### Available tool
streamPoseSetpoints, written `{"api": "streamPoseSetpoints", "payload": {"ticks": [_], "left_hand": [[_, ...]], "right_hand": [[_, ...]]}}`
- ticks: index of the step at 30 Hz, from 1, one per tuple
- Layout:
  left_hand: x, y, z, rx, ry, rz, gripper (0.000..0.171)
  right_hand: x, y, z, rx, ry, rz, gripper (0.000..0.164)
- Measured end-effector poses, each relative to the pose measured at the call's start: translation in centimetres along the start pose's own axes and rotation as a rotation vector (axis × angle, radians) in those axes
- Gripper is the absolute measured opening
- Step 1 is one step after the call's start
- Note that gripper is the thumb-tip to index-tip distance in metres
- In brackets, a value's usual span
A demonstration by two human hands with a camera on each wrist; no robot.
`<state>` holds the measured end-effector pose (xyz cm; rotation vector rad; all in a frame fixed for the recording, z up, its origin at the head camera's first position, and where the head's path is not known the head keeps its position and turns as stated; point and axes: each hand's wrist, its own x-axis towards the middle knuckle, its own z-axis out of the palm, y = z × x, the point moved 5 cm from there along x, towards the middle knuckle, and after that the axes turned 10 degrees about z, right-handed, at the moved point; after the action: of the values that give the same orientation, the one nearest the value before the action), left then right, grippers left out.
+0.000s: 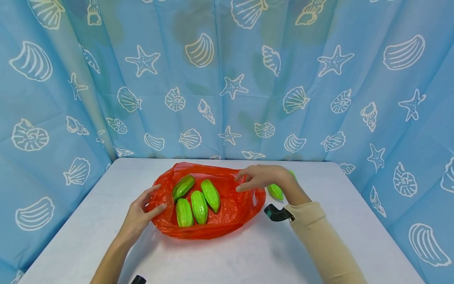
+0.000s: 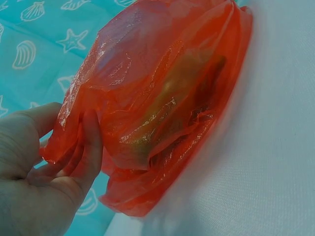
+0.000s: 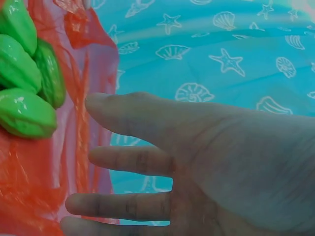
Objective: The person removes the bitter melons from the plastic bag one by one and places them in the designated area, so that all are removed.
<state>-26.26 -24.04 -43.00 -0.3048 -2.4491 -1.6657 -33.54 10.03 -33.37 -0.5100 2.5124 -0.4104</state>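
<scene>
A red plastic bag [image 1: 232, 215] lies wide-mouthed on the table, with several glossy green ribbed fruits [image 1: 199, 207] inside that look like star fruits. My left hand [image 1: 140, 209] holds the bag's left edge between thumb and fingers. Seen from the left wrist, the thin red film [image 2: 133, 108] is pinched there, with a fruit showing dimly through it. Over the bag's right side hovers my right hand [image 1: 260, 176], empty. In the right wrist view its fingers [image 3: 128, 161] are spread and fairly straight beside the bag. Another green fruit [image 1: 275, 192] lies outside the bag, partly hidden behind the right wrist.
The white tabletop [image 1: 227, 260] runs out to both sides and in front of the bag. A blue curtain [image 1: 213, 79] with white shell and starfish prints hangs behind and along the sides. A black strap device [image 1: 278, 213] sits on the right wrist.
</scene>
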Motion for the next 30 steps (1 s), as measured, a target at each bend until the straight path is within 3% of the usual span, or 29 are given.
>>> {"api": "streamPoseSetpoints", "payload": {"ticks": [3, 13, 30], "left_hand": [[0.0, -0.1, 0.0, -0.005, 0.0, 0.0, 0.071], [0.0, -0.1, 0.1, -0.002, 0.0, 0.012, 0.071], [0.1, -0.3, 0.2, 0.012, -0.003, -0.011, 0.073]], "right_hand": [[0.7, -0.7, 0.4, -0.024, -0.023, 0.001, 0.047], [3.0, -1.8, 1.7, 0.044, -0.103, -0.001, 0.049], [6.0, -3.2, 3.6, 0.141, -0.104, -0.043, 0.062]]}}
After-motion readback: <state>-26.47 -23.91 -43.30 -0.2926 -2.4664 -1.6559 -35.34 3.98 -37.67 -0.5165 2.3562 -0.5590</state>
